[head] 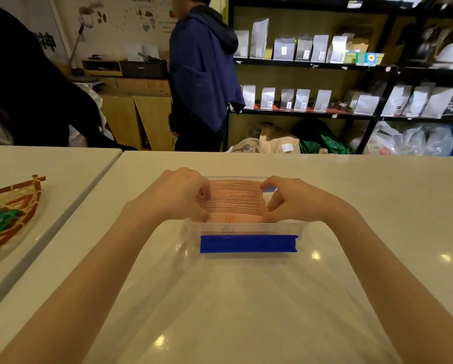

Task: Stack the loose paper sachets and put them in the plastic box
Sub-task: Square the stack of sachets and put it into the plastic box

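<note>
At the left edge of the frame a woven basket tray [9, 206] is sitting on the neighbouring worktop. In the middle, our left hand [173, 195] is pressing the left end of the stack of pink paper sachets [233, 200], fingers curled onto it. The stack is standing on edge inside the clear plastic box [246, 228] with its blue latch [248, 243], on the white worktop [377, 206]. Our right hand [296, 199] is gripping the stack's right end, fingers bent around it.

Sachets [233, 199] – matt pink paper; box [242, 228] – clear glossy plastic, blue clip [248, 243]; table [351, 206] – smooth, glossy.
</note>
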